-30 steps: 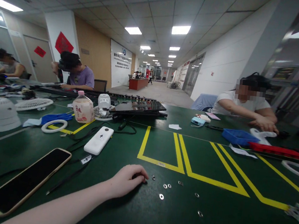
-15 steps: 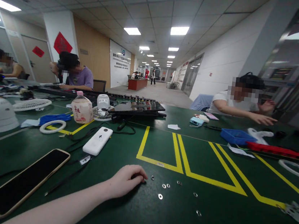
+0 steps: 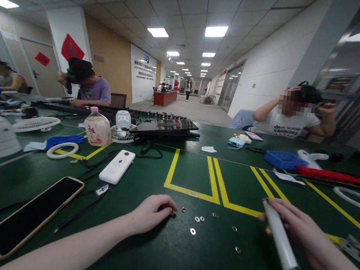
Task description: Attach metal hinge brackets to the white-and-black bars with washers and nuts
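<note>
My left hand (image 3: 154,213) rests on the green table, fingers curled and thumb tip close to the fingertips. Whether something small sits between them is hidden. Just right of those fingertips lie several small shiny metal rings (image 3: 192,231), scattered and apart from one another. Over the right side of the table, my right hand (image 3: 298,224) is closed around a thick, light grey pen-shaped tool (image 3: 280,241). The tool slants, its dark end toward me and slightly blurred. Its exact kind does not show.
A phone (image 3: 32,217) and a white power bank (image 3: 117,166) with cables lie to the left. Farther back are a peach drink bottle (image 3: 97,127), a dark screen (image 3: 166,126) and a blue tray (image 3: 285,160). Yellow tape (image 3: 192,193) marks the table. A metal bracket (image 3: 354,248) lies far right.
My right hand has come into view from the right, holding the pen-shaped tool. My left hand keeps its pose. The co-worker at right has raised both hands to the head.
</note>
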{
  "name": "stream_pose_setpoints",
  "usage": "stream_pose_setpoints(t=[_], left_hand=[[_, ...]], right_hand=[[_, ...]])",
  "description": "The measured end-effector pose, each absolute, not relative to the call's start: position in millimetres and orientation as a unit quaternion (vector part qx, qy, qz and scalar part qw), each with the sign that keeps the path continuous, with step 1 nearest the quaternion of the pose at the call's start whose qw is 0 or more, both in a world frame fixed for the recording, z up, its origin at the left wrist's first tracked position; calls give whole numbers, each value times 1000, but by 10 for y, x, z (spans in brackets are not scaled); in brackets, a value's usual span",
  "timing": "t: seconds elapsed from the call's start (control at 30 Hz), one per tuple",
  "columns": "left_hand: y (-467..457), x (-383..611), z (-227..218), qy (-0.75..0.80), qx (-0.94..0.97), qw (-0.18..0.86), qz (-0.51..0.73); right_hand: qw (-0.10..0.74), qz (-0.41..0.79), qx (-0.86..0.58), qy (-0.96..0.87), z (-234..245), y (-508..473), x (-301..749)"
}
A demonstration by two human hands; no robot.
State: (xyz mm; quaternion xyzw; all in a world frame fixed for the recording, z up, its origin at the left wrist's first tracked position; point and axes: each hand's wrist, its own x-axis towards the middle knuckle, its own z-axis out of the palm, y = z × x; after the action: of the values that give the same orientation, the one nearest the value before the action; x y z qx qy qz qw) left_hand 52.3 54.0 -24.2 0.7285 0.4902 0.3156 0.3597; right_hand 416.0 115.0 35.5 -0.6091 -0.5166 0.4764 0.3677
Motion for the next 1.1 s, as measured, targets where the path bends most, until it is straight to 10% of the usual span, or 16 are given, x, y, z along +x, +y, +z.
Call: stream_pose_setpoints(t=[0.27,1.1], left_hand=[[346,671,-147,449,715,397,360],[120,867,-87,321,856,344,214]], right_hand=[[253,592,-509,-571,50,321,3236],[295,124,-332,-887,-205,37,3197]])
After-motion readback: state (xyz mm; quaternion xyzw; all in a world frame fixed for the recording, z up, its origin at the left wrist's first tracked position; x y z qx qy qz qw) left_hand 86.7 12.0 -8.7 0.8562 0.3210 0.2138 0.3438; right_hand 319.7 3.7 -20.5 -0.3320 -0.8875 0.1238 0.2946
